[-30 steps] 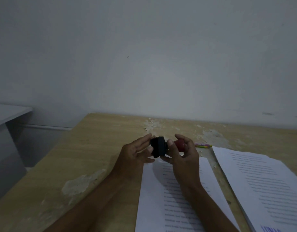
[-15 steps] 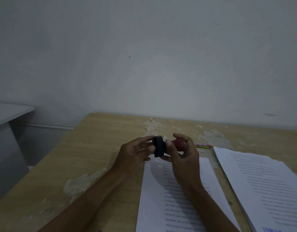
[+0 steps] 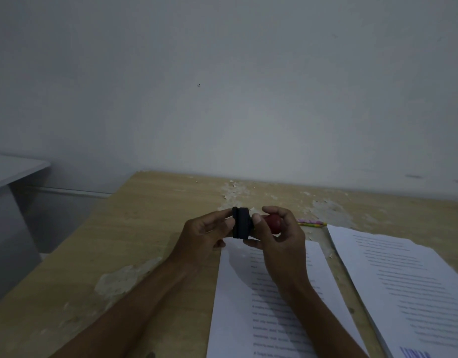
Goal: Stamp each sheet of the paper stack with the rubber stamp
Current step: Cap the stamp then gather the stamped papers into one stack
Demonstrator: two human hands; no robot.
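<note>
The stamp (image 3: 242, 223) is being held on its side in the air, above the top edge of a printed sheet (image 3: 279, 301) lying on the table (image 3: 124, 244). The right hand (image 3: 280, 237) is gripping its red knob, while the left hand (image 3: 204, 235) is pinching the black base (thumb and fingertips on its rim). A second paper pile (image 3: 408, 285) is lying to the right, a pen (image 3: 311, 223) just beyond the hands.

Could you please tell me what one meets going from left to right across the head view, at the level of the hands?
Bare wooden tabletop → left hand → black round stamp base → red stamp knob in the right hand → pink and yellow pencil.
</note>
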